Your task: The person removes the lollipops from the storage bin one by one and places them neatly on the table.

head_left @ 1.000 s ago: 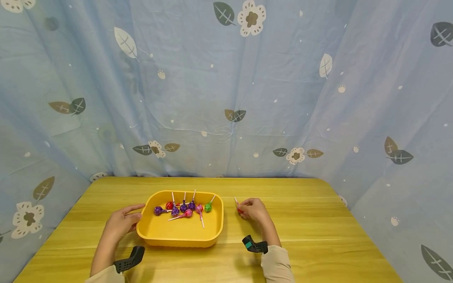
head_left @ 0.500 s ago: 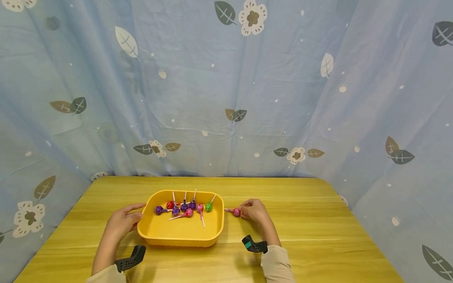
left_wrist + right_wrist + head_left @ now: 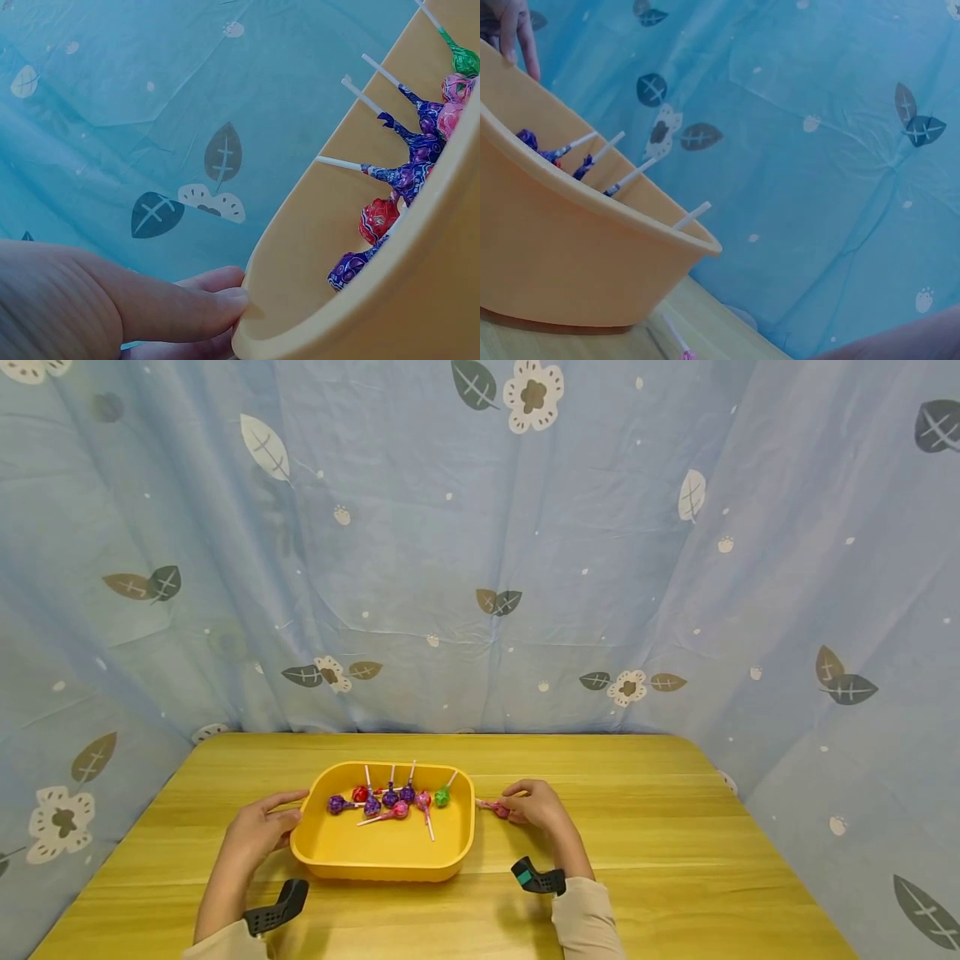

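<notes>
A yellow plastic basket [image 3: 375, 866] stands on the table with several wrapped lollipops inside. Purple lollipops [image 3: 412, 180], a red lollipop [image 3: 379, 220], pink ones [image 3: 400, 811] and a green lollipop [image 3: 442, 797] lie mostly toward its far side. My left hand [image 3: 255, 831] rests against the basket's left end, thumb and straight fingertips touching the rim. Right of the basket, my right hand [image 3: 536, 806] pinches the wrapped head of a pink lollipop [image 3: 495, 808] low over the table, its stick pointing left at the basket wall. In the right wrist view only the stick and a bit of pink wrapper show.
The wooden table [image 3: 660, 860] runs to a blue patterned curtain [image 3: 420, 568] at the back and sides. Some lollipop sticks [image 3: 694, 215] poke up above the basket's far rim. Each wrist wears a black camera mount [image 3: 277, 910].
The lollipop at my right hand has turned: its stick pointed away from me and now points left. My right fingers have slid a little left over its head. The left hand holds still.
</notes>
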The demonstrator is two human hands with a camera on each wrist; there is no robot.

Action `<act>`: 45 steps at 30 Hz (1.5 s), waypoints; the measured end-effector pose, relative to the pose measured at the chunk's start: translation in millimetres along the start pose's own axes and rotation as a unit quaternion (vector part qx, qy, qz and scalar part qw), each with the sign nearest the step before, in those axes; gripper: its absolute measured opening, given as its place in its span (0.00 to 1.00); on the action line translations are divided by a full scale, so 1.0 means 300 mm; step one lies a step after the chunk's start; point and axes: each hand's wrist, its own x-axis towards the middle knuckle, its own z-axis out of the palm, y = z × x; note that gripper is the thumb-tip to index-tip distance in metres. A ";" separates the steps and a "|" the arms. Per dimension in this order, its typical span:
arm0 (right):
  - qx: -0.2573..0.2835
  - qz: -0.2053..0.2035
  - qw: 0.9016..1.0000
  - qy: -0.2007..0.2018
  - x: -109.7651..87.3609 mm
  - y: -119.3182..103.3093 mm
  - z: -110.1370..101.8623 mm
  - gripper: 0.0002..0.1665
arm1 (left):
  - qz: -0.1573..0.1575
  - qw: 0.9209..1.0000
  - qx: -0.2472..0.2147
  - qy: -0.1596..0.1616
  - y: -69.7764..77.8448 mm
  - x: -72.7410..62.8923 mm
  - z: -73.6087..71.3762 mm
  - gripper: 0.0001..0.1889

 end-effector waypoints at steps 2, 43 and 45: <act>-0.007 -0.001 1.000 0.001 0.000 0.002 0.002 0.10 | -0.002 1.000 0.001 0.000 0.000 0.000 -0.001 0.23; -0.002 0.023 0.999 0.028 -0.003 -0.005 -0.002 0.11 | -0.007 1.000 0.003 0.000 -0.001 0.001 -0.001 0.23; 0.010 0.021 0.999 0.022 -0.001 0.001 -0.005 0.12 | -0.002 1.000 0.002 0.000 -0.004 0.001 0.002 0.23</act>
